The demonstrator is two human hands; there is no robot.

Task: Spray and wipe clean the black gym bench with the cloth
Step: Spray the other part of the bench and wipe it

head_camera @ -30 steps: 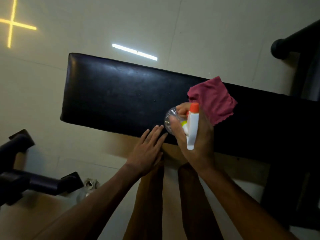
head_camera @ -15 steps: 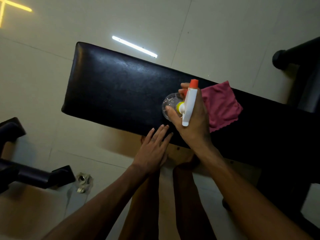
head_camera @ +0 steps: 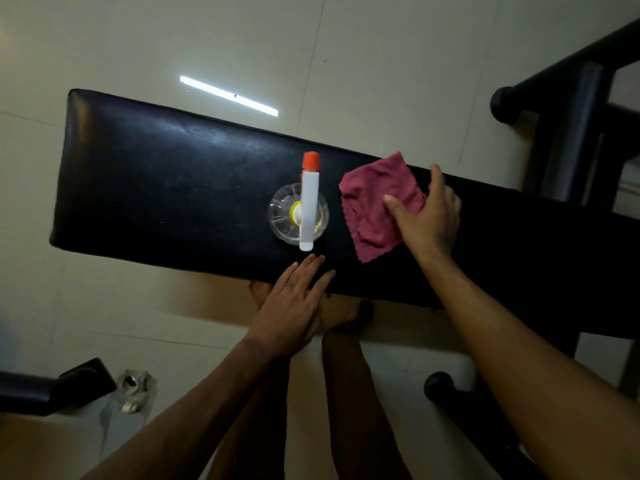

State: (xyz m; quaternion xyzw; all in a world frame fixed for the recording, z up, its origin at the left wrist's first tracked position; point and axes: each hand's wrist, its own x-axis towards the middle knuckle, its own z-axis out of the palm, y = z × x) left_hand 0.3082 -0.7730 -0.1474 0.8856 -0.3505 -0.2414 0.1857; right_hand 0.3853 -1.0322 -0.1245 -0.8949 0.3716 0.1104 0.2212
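Floor: pale cream glossy tiles (head_camera: 398, 64), thin grout lines crossing; a bright white strip-light reflection (head_camera: 228, 95) lies on it beyond the far side of the padded seat

Upper right: black metal equipment frame with a round-capped tube end (head_camera: 504, 105), standing on the floor

Lower right: second black round-ended bar (head_camera: 440, 384), low and near the viewer

Lower left: black padded block on a dark bar (head_camera: 86, 382); just beside it, a small silvery metal fitting (head_camera: 133, 389) on the tile, detail too blurred to read
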